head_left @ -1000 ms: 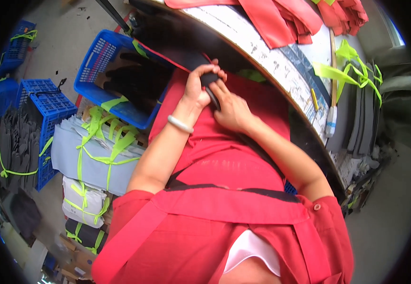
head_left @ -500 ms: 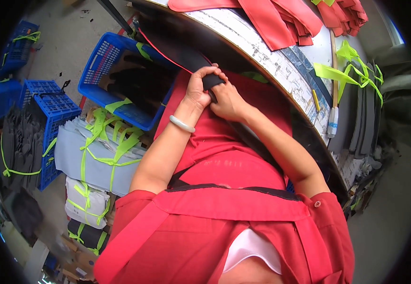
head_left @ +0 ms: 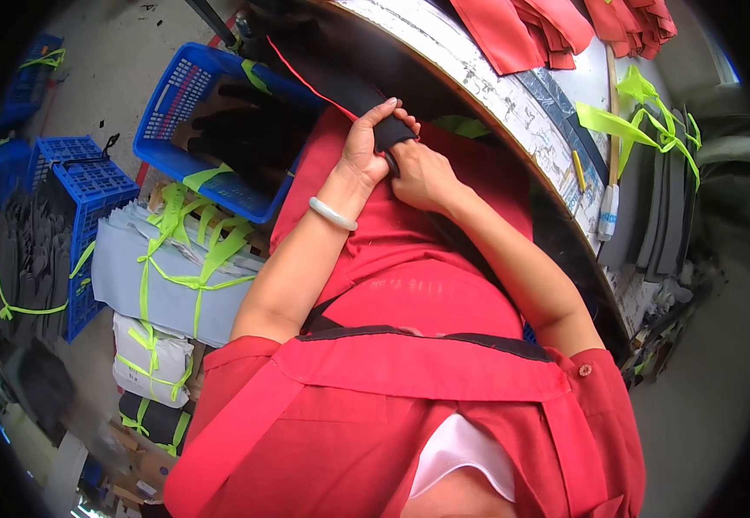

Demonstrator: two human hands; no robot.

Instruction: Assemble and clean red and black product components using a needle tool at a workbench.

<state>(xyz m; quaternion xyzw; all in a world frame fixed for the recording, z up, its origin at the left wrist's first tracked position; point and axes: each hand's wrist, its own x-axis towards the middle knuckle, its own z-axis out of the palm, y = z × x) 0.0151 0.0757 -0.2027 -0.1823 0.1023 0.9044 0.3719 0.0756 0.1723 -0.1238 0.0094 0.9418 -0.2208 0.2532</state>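
A long black fabric piece [head_left: 338, 79] with a red edge stretches from the dark space by the table to my hands, above my red apron. My left hand [head_left: 365, 148], with a pale bangle on its wrist, is closed around the piece near its close end. My right hand [head_left: 427, 175] grips that same end from the right, its fingers partly hidden in or behind the black fabric. The two hands almost touch, and the left hand's far fingers are mostly covered by the cloth.
To the right runs a worn white table [head_left: 478, 104] bearing red pieces [head_left: 530, 34], a yellow pen [head_left: 579, 171] and grey strips [head_left: 651, 203] tied with lime ribbon. At left stand a blue basket [head_left: 155, 142] with dark pieces, another blue crate [head_left: 103, 194] and tied grey bundles [head_left: 163, 281].
Both hands stay on the black piece. The left fingers have loosened and straightened somewhat, and more of the cloth's close end shows between the hands. The whole view has shifted slightly.
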